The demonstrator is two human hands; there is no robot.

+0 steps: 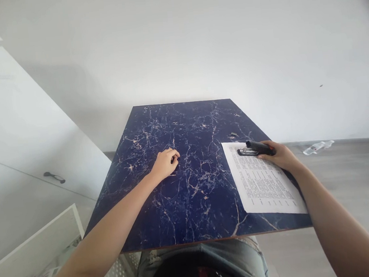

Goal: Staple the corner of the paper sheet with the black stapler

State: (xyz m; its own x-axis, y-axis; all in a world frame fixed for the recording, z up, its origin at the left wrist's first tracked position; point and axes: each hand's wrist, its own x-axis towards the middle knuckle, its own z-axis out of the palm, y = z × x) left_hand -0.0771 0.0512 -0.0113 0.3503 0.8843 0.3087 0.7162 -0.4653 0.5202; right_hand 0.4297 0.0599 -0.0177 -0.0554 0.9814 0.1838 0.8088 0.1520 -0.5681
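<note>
A printed sheet of paper lies at the right side of the dark blue marbled table. Over the paper's top part is a black stapler, and my right hand is closed round its right end. A small dark object, too small to make out, rests just beyond the paper's top edge. My left hand is on the table near the middle, its fingers curled and the thumb near the index finger. Whether anything small is between those fingers cannot be seen.
White cabinet with a dark handle stands at the left. Below it is an open white drawer or bin with several packets. A pale wall is behind the table. A clear plastic item lies on the floor at right.
</note>
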